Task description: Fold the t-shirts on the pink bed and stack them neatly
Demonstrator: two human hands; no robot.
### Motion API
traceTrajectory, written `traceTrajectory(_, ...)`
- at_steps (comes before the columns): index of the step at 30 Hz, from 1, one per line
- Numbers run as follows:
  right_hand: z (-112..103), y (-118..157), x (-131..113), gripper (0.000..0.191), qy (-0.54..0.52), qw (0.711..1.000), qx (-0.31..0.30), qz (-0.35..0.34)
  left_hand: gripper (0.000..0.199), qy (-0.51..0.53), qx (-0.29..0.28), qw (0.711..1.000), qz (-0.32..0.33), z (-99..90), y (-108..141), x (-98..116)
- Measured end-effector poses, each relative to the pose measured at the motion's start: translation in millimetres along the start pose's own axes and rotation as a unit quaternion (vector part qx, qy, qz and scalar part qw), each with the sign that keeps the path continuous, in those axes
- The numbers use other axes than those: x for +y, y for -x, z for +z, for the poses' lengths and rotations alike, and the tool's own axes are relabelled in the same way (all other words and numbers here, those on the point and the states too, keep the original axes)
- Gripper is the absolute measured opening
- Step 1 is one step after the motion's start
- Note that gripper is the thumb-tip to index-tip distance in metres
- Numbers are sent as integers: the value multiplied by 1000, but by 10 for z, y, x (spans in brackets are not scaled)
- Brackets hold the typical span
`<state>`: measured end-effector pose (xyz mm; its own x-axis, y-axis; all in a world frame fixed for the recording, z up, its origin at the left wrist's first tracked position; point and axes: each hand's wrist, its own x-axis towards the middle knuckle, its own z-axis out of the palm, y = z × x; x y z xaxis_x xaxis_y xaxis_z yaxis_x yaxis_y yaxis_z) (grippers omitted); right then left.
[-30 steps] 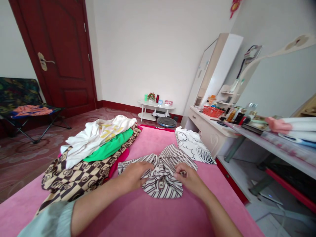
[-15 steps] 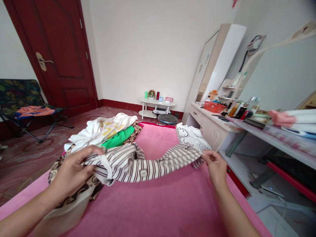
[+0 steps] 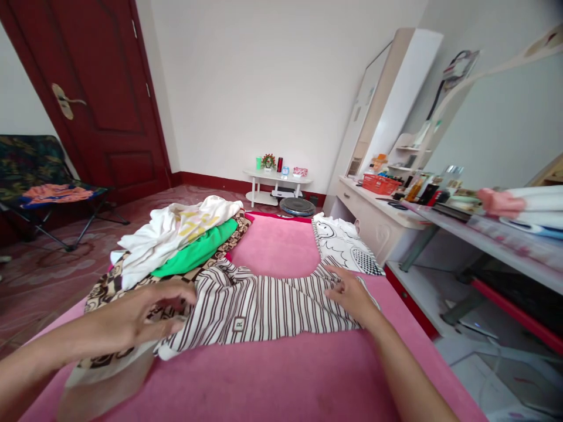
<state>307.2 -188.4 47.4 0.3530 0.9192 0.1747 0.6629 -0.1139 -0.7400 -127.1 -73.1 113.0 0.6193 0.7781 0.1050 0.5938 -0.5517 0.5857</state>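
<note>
A brown-and-white striped garment (image 3: 272,308) lies spread across the pink bed cover (image 3: 264,375), with a small square patch near its front edge. At its left end is my left hand (image 3: 141,310), thumb and fingers curved apart with a gap between them. My right hand (image 3: 352,296) rests over the garment's right part, its fingers apart and touching or just above the cloth. Beyond the left hand lie a white garment (image 3: 176,231) and a green garment (image 3: 197,249), piled on brown patterned cloth (image 3: 105,290).
A white garment with black drawings (image 3: 347,246) lies at the bed's far right. To the right stand a dressing table (image 3: 373,211) with a red basket (image 3: 380,183) and a glass-topped desk (image 3: 497,228). A folding chair (image 3: 39,196) holds orange cloth at the left.
The striped garment has come down from between my hands and now lies flatter on the bed. Both hands have let go of its ends, and the right hand has moved inward.
</note>
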Motion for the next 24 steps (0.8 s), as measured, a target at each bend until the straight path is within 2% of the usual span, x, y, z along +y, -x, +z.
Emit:
traceTrajectory(2, 167, 24, -46, 70, 37, 998, -36, -25, 50, 48, -45, 998, -20, 79, -82, 43)
traceTrajectory(3, 210, 32, -57, 69, 59, 997, -35, -33, 57, 60, -39, 997, -28, 135, -130, 43)
traceTrajectory(6, 170, 38, -72, 38, 87, 995, -34, -31, 68, 32, 0, 999, -16, 319, -239, 6)
traceTrajectory(7, 113, 37, -83, 28, 82, 995, -47, -29, 66, 17, -6, 1000, -7, 370, -250, 1)
traceTrajectory(9, -32, 40, -118, 24, 61, 994, -85, -38, 54, 7, -47, 999, 10, 439, -223, 22)
traceTrajectory(12, -249, 69, -189, 27, 10, 985, -162, -50, 27, 12, -164, 985, 59, 469, -97, 111)
traceTrajectory(14, -350, 97, -228, 31, -30, 974, -223, -20, 20, 0, -224, 971, 79, 472, -3, 169)
traceTrajectory(16, -408, 117, -257, 34, -58, 965, -257, 22, 15, -26, -209, 974, 78, 491, 65, 207)
traceTrajectory(17, -426, 124, -269, 35, -67, 964, -254, 38, 27, -41, -178, 981, 70, 511, 86, 217)
traceTrajectory(19, -452, 131, -285, 36, -77, 969, -225, 65, 70, -79, -116, 989, 38, 568, 106, 227)
traceTrajectory(20, -466, 135, -288, 37, -80, 970, -214, 82, 87, -98, -102, 990, 13, 599, 109, 230)
traceTrajectory(21, -482, 140, -285, 36, -80, 968, -215, 97, 95, -115, -105, 988, -11, 626, 111, 234)
traceTrajectory(22, -499, 147, -276, 35, -79, 964, -231, 105, 95, -130, -123, 983, -29, 644, 112, 240)
traceTrajectory(24, -525, 169, -235, 36, -66, 953, -279, 93, 84, -154, -171, 972, -41, 645, 114, 254)
